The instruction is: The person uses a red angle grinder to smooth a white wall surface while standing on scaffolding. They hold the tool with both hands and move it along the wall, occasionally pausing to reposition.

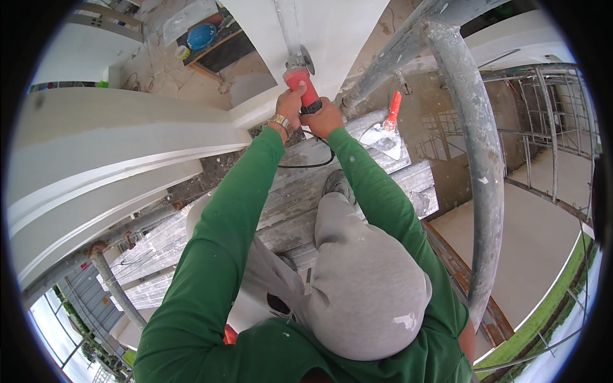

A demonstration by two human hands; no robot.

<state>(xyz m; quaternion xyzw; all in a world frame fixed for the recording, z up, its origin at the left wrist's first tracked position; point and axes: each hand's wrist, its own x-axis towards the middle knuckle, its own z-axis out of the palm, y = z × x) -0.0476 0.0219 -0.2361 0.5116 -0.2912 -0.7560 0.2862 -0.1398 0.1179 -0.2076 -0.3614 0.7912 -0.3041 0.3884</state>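
Note:
Both my hands are closed round a red angle grinder (300,82) in front of me. My left hand (290,105) wraps its body from the left, with a metal watch on that wrist. Behind it, my right hand (324,117) grips the dark rear end. The grinder's disc (308,59) stands on edge at the face of a white wall or column (319,25), where a grey groove (287,29) runs upward from it. Whether the disc touches the wall I cannot tell. A black cable (313,166) loops down from the tool.
I am on worn scaffold planks (287,191). An orange-handled tool (393,112) lies at their right end. Thick scaffold pipes (472,140) rise close on my right. A white ledge (128,140) curves along the left. Far below sits a blue rounded object (202,36).

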